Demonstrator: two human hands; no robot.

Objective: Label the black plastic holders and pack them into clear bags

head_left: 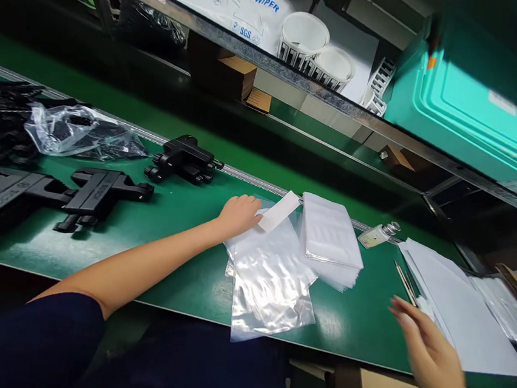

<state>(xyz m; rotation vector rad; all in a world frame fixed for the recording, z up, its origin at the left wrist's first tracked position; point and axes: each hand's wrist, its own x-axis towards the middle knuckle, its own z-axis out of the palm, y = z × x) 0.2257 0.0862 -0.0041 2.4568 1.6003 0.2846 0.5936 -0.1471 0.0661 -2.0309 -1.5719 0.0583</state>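
My left hand (238,218) rests on several clear plastic bags (272,287) spread on the green bench. Its fingers are curled, and the thumb lies at the near end of a white card strip (279,211), which it holds against the bags. To the right of the bags sits a thick stack of clear plastic sleeves (330,231). My right hand (429,351), a little blurred, is raised over the bench's front right part with its fingers stretched out and nothing seen in them. Beyond its fingertips lie thin pointed tools (405,282) beside white sheets (462,311).
Black plastic clamp-like holders (98,197) lie at the left, with a pile of black parts (4,121) and a crumpled plastic bag (85,134). A small bottle (379,235) stands behind the sleeves. Overhead, a shelf carries label rolls (303,37) and a turquoise bin (481,112).
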